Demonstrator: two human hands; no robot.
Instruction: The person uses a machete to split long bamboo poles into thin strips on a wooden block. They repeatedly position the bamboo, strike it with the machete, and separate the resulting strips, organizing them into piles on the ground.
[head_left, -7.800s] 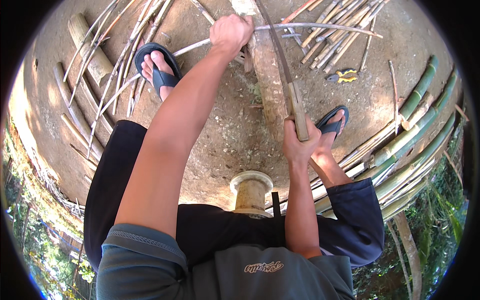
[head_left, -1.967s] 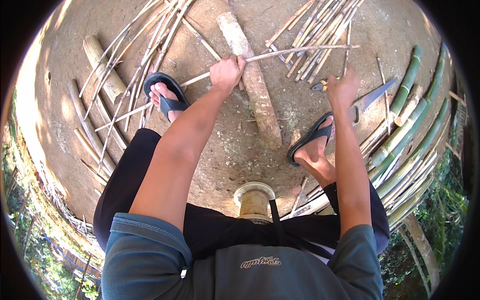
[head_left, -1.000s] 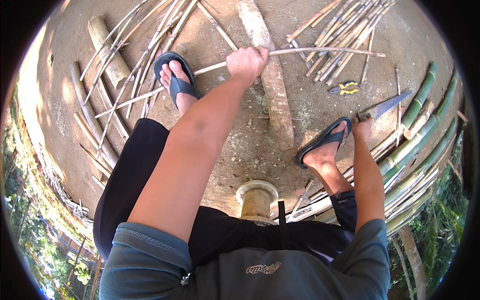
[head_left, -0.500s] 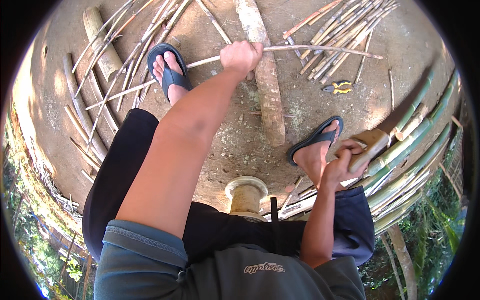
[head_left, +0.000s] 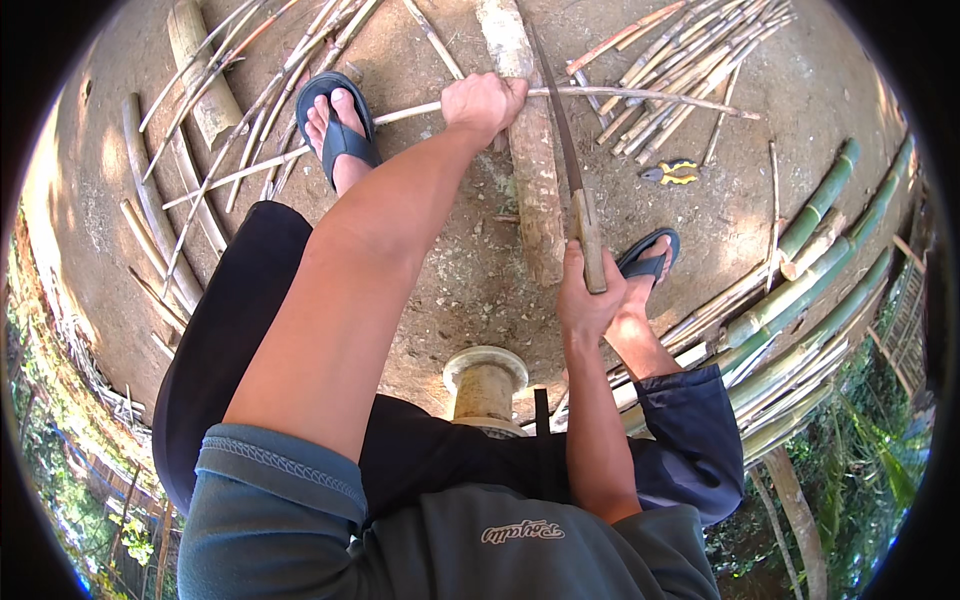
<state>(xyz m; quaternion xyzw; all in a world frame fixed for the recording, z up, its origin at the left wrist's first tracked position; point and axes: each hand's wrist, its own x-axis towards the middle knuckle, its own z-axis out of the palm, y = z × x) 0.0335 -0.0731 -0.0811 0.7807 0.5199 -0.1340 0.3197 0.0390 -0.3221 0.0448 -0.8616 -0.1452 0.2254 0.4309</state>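
Note:
My left hand [head_left: 483,104] is closed around a long thin stick [head_left: 650,93], pressing it across a pale log [head_left: 535,190] on the ground. My left sandalled foot [head_left: 340,130] covers part of the same stick. In my right hand [head_left: 588,300] is the wooden handle of a handsaw [head_left: 588,235]. Its dark blade points away from me and crosses the stick just right of my left hand. Whether the teeth touch the stick, I cannot tell.
Cut sticks [head_left: 690,75] lie piled at the far right, with yellow-handled pliers [head_left: 670,173] nearer. Green bamboo poles [head_left: 815,215] line the right side. More sticks and a thick bamboo piece [head_left: 205,85] lie at left. A round spool-like post [head_left: 485,385] stands near my legs.
My right hand has swung the saw leftward from over the green bamboo to the stick beside my left hand. The left hand keeps its hold on the stick.

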